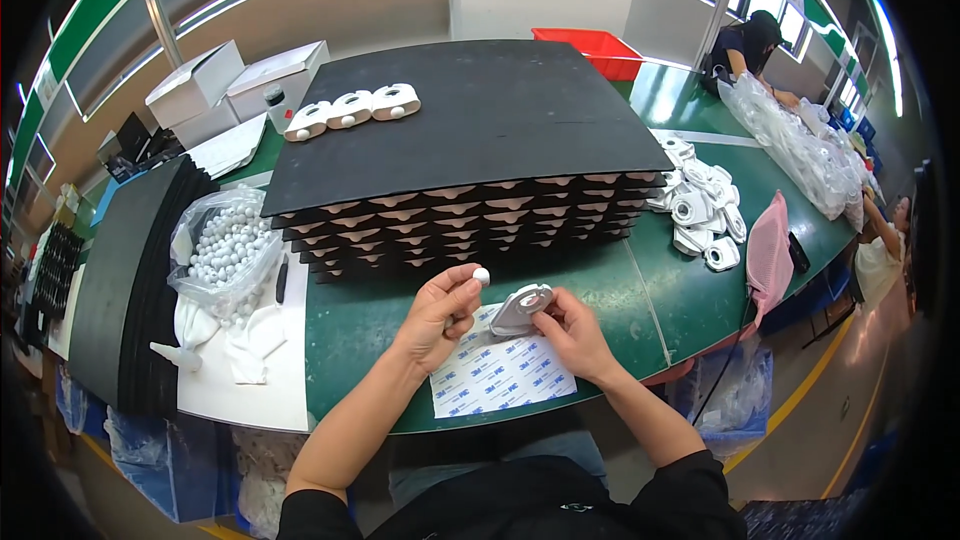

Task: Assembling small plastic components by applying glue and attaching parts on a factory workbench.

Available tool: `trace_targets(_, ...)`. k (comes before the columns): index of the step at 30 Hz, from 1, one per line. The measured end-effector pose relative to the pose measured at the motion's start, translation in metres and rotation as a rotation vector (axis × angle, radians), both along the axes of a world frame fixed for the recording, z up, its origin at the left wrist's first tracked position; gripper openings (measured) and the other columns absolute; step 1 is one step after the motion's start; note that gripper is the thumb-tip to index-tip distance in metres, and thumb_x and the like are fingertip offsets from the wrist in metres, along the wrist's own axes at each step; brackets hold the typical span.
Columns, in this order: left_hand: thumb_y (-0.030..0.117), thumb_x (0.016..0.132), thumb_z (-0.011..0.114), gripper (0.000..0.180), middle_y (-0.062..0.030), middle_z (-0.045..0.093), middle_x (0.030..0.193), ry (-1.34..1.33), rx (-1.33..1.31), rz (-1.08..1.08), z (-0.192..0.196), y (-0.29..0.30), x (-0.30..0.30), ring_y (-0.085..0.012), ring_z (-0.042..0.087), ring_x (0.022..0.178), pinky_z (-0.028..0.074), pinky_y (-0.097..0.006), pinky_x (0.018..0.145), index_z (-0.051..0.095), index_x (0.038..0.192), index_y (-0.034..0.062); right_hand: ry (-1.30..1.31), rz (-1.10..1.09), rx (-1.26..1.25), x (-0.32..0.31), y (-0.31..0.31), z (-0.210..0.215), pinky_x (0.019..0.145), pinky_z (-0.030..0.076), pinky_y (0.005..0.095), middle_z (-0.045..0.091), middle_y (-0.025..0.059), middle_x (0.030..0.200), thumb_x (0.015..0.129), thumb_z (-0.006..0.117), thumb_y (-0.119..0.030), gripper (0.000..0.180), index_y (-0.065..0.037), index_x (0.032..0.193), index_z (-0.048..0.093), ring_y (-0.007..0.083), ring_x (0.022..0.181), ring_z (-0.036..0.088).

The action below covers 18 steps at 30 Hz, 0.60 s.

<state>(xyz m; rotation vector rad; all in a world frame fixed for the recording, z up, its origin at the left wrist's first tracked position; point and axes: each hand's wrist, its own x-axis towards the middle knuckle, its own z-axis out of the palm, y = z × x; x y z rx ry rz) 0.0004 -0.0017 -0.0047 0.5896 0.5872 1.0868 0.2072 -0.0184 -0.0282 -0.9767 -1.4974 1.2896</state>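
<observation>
Two pinches show in the head view: left hand [438, 318] on a white ball [482, 277], right hand [578, 337] on a white part [519, 312], the ball at its ten o'clock. A printed sheet [505, 378] lies at six, near the front edge of the green table [612, 305]; bare tabletop opens at three, stacked black boards [480, 120] stand at twelve.

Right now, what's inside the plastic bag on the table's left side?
Small white balls show in the bag. I can't see what lies deeper; the upper balls cover it.

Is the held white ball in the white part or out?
Out: the left hand pinches the small white ball, apart from the flat white holed part in the right hand.
</observation>
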Motion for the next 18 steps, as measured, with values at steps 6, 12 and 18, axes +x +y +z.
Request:
trace_targets(6,0.013,0.082,0.06,0.022,-0.0021,0.056,0.091,-0.015,-0.008,0.025,0.009,-0.002,0.001,-0.0026,0.034,0.055,0.021,-0.014,0.039,0.057,0.103,0.0065,-0.174,-0.019,0.028,-0.001,-0.003,0.004,0.07,0.044,0.0221,0.058,0.0073,0.088,0.084,0.05,0.0,0.01,0.001,0.095,0.05,0.0085,0.081,0.054)
trace_targets(12,0.01,0.082,0.06,0.022,-0.0015,0.057,0.092,0.0,0.009,0.01,0.008,-0.001,0.001,-0.0032,0.037,0.058,0.022,-0.014,0.039,0.057,0.103,0.0089,-0.428,-0.144,0.476,-0.008,-0.006,0.011,0.063,0.044,0.0302,0.056,0.0142,0.079,0.081,0.052,0.0,0.011,0.001,0.091,0.05,0.0276,0.068,0.057)
trace_targets(18,0.007,0.081,0.06,0.028,0.0,0.055,0.086,0.016,0.025,0.014,0.01,-0.003,0.004,-0.0027,0.035,0.056,0.022,-0.015,0.04,0.055,0.109,0.0051,-0.146,-0.027,0.013,0.0,-0.007,0.008,0.066,0.044,0.027,0.055,0.0051,0.086,0.085,0.049,-0.001,0.014,-0.003,0.098,0.048,0.0128,0.076,0.054)
